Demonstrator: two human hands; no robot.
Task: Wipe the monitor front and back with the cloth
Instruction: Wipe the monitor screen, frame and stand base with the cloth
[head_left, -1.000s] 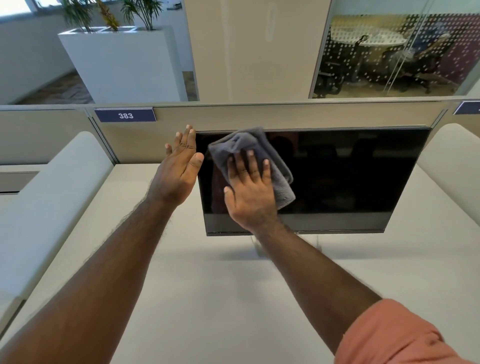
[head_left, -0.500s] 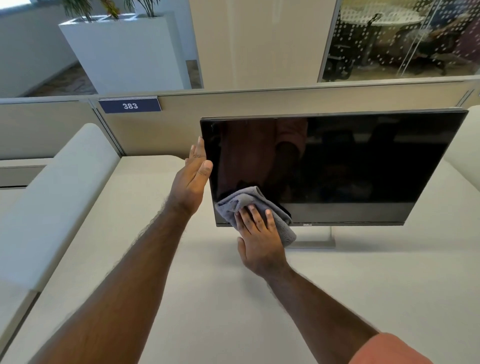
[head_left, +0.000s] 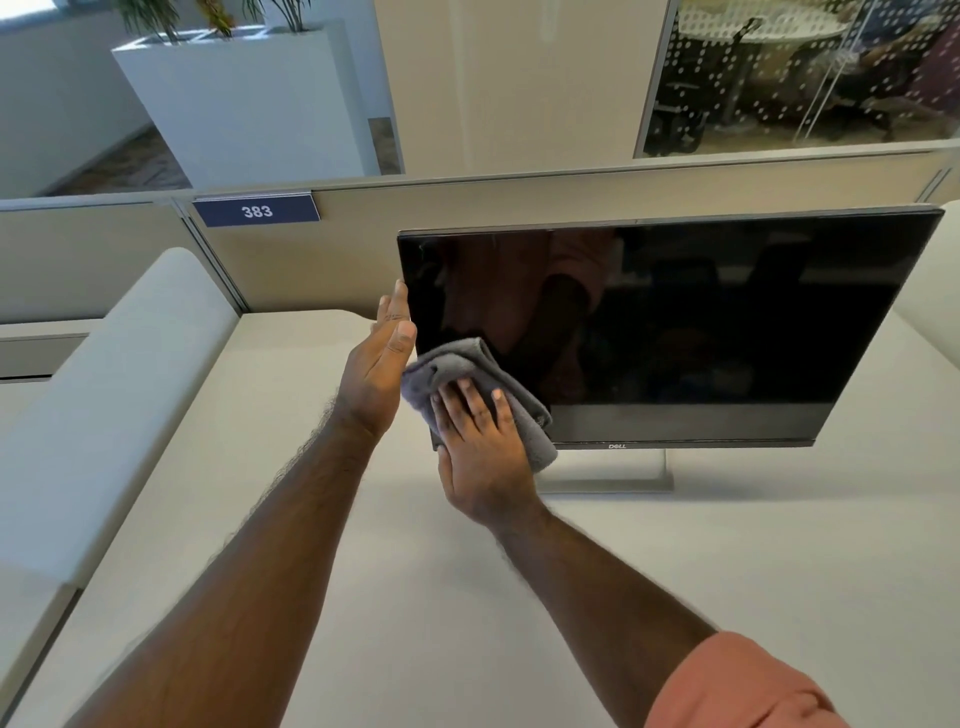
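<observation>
Dell monitor (head_left: 675, 322) upright on my white desk (head_left: 467, 597), screen dark.
My right hand (head_left: 480, 452), fingers flat, presses the grey cloth (head_left: 467, 369) on its lower-left corner (my left hand (head_left: 376, 379) flat-fingered against the side edge).

A crumpled grey cloth (head_left: 470, 371) lies against the lower left corner of the upright, dark-screened monitor (head_left: 701, 322).

A black flat-screen monitor (head_left: 701, 322) on a silver stand (head_left: 613, 475) sits near the beige desk's (head_left: 415, 597) back edge. The right hand (head_left: 483, 457) presses a folded grey cloth (head_left: 467, 374) flat against the screen's lower left corner. The left hand (head_left: 376, 371) (fingers straight) seems to brace the monitor's left edge.
</observation>
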